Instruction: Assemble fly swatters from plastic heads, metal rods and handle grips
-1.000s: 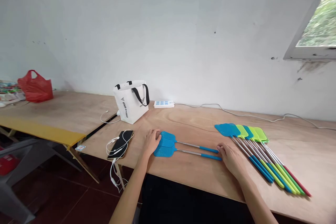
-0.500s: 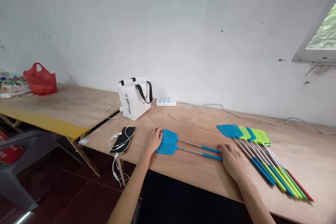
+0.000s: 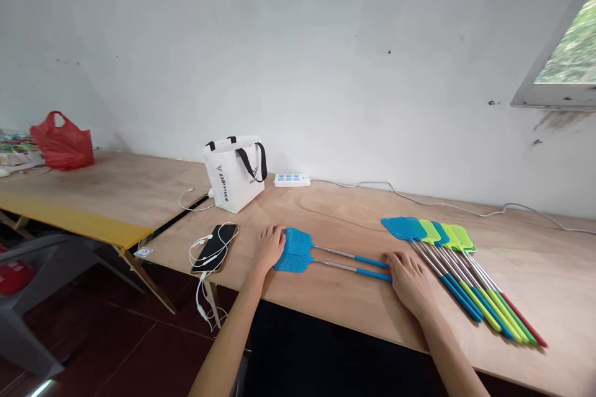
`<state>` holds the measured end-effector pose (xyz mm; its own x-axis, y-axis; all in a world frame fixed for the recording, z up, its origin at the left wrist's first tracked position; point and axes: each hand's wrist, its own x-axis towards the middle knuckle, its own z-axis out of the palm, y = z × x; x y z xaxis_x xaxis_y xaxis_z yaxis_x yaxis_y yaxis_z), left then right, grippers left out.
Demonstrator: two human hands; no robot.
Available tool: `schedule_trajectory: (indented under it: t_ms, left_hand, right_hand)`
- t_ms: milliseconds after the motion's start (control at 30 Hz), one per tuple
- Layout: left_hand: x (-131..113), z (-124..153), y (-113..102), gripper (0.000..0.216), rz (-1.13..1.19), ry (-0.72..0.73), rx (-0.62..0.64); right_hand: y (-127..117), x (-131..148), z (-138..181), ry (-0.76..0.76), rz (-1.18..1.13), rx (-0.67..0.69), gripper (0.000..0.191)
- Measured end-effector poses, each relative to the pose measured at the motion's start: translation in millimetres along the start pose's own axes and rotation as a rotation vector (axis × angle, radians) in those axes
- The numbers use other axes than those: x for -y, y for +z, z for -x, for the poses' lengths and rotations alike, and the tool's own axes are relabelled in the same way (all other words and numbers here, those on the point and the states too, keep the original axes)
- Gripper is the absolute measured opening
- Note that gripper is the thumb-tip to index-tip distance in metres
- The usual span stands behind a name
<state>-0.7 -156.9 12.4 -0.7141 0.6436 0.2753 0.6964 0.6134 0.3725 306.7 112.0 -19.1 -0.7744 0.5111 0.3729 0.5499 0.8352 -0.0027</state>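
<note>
Two blue fly swatters (image 3: 293, 249) lie side by side on the wooden table, their heads overlapping at the left and their handles pointing right. My left hand (image 3: 271, 248) rests at the outer edge of the heads, palm down with the fingers laid flat. At the other end, my right hand (image 3: 408, 276) is flat on the table, fingers stretched out beside the handle tips. To its right lies an overlapping row of several more fly swatters (image 3: 459, 279), with blue and yellow-green heads and handles in blue, yellow-green, green and red.
A black phone (image 3: 210, 253) with white earphones lies at the left. Behind it stands a white bag (image 3: 235, 177) with black handles. A power strip (image 3: 292, 180) and its cable run along the wall. A red plastic bag (image 3: 63, 142) sits on the neighbouring table (image 3: 125, 180).
The view has turned slightly, so everything sits a little further left. Both hands and the swatters otherwise keep their places.
</note>
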Motion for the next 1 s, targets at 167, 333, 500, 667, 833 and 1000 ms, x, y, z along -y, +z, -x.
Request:
schedule_trajectory:
  t_ms: [167,333,500,667,833,1000]
  left_hand:
    - [0.3,0.0,-0.3,0.035,-0.007,-0.002,0.001]
    - [1.0,-1.1,0.4,0.035,-0.019,0.000,0.004]
    - [0.6,-1.2,0.1,0.034,-0.024,0.001,0.007]
    - [0.6,-0.1,0.6,0.034,-0.030,0.006,0.004]
    - [2.4,-2.0,3.5,0.034,-0.035,0.006,-0.001]
    - [3.4,-2.9,4.7,0.034,-0.039,0.013,-0.007]
  right_hand:
    - [-2.6,2.4,0.2,0.005,-0.014,-0.008,0.039]
    - [-4.5,3.8,-0.2,0.004,-0.011,-0.003,0.039]
    - [-5.2,3.8,0.0,-0.002,0.010,-0.004,0.038]
    - [-3.6,3.9,0.1,-0.003,0.036,-0.006,0.039]
    - [-5.7,6.2,-0.3,0.013,0.050,0.015,0.038]
    - [-10.1,9.2,-0.6,0.021,0.046,0.027,0.037]
